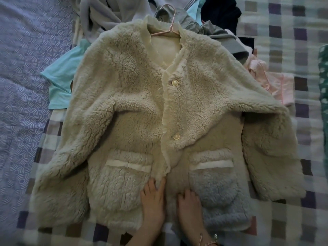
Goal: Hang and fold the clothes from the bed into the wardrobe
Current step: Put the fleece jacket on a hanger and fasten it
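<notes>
Jacket (142, 103): fleece, flat on bed (310, 139), front up, pink hanger (171, 23) in neck.
L hand (152, 205): my fingers (150, 186) flat on hem by front edge, holding nothing.
R hand (189, 205): fingertips (186, 193) sunk in pile; grip unclear.
Feel: prob. soft, bulky, light-ish; I'd lift by hanger hook.

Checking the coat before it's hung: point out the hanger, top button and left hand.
hanger (171, 26): head view, on its twisted neck below the hook.
top button (174, 83): head view, on its centre.
left hand (152, 203): head view, on its back.
</notes>
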